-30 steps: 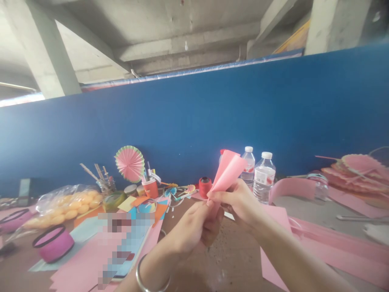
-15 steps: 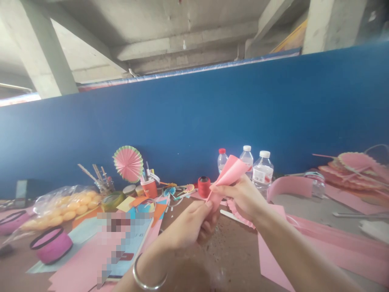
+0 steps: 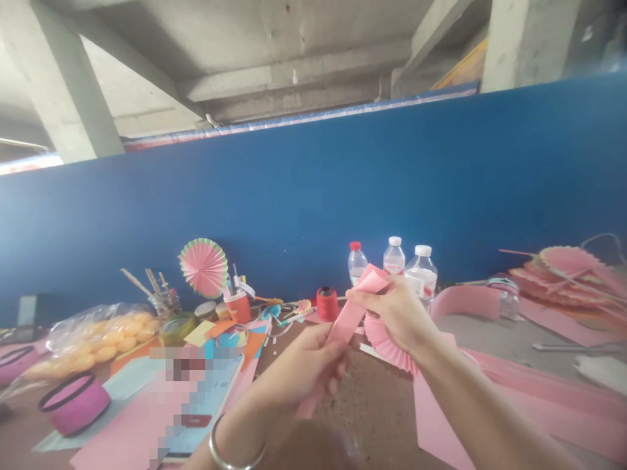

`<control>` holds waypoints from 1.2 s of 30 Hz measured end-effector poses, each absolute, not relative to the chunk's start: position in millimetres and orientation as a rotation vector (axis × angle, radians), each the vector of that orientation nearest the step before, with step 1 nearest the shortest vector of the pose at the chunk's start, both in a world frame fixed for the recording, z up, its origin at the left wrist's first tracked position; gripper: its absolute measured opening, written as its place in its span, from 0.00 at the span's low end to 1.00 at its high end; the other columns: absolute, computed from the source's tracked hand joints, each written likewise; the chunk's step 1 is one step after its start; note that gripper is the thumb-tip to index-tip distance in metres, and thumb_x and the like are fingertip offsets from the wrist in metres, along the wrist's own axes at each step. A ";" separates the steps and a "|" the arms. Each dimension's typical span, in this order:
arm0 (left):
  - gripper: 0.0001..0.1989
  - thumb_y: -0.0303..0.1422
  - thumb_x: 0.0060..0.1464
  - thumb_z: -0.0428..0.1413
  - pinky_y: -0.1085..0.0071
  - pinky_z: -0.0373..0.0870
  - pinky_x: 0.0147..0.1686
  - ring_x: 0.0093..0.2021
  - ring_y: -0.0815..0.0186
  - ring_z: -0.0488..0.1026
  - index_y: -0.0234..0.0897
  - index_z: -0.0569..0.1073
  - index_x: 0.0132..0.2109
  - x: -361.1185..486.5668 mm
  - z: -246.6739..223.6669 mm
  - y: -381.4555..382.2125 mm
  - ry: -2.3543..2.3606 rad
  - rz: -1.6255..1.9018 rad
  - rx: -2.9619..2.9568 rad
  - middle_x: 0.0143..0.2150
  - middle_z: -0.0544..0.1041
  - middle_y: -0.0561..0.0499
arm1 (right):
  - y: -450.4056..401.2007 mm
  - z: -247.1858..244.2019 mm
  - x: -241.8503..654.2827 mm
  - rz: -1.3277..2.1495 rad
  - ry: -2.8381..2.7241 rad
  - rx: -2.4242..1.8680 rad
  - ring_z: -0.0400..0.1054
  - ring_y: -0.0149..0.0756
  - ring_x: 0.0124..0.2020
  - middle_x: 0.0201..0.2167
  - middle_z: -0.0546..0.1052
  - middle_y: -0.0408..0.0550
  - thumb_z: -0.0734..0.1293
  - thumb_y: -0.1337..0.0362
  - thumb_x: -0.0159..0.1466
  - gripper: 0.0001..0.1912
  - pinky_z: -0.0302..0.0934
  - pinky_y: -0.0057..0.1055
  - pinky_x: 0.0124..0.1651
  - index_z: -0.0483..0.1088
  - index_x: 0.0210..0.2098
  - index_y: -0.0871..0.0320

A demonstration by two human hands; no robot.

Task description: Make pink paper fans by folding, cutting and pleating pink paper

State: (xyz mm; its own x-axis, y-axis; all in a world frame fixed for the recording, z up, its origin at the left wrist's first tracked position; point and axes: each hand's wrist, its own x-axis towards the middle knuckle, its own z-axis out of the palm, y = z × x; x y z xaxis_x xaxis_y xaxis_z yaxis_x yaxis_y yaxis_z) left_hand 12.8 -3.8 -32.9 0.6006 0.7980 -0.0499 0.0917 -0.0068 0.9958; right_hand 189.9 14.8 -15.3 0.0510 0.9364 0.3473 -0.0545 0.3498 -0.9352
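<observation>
Both hands are closed on one folded strip of pink paper point(image 3: 347, 320), held slantwise above the brown table. My left hand point(image 3: 321, 362) pinches its lower part between thumb and fingers, and the strip's end hangs below. My right hand point(image 3: 392, 307) grips the upper end, where the paper folds over. Just behind and under the right hand lies a pleated pink paper fan point(image 3: 389, 346). A red spool of thread point(image 3: 326, 304) stands beyond the hands. My right forearm passes over a flat pink sheet point(image 3: 434, 405).
Three plastic bottles point(image 3: 422, 271) stand behind the right hand. To the left are a red cup of pens point(image 3: 238, 307), a round pleated fan point(image 3: 203, 267), a bag of yellow balls point(image 3: 105, 346) and a purple round container point(image 3: 74, 403). Fans point(image 3: 571, 264) are piled at right.
The flared pink paper is now a flat, narrow folded strip. My left hand has moved down along it, and its lower end has come into view.
</observation>
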 end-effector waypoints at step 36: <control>0.18 0.43 0.59 0.42 0.75 0.54 0.22 0.19 0.72 0.58 0.36 0.67 0.29 12.0 -52.1 14.1 1.021 0.419 1.745 0.22 0.62 0.56 | 22.5 0.0 265.0 0.343 -1.507 -0.996 0.54 0.29 0.20 0.18 0.65 0.41 0.65 0.58 0.58 0.14 0.46 0.29 0.26 0.66 0.19 0.57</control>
State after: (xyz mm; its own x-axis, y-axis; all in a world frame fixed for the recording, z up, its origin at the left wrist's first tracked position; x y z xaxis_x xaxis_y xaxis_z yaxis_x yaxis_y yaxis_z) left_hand 12.0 14.1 -52.1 0.5784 0.7951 -0.1826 0.4374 -0.1133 0.8921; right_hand 265.0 22.5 0.0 0.1067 0.7415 0.6624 0.3813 0.5848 -0.7160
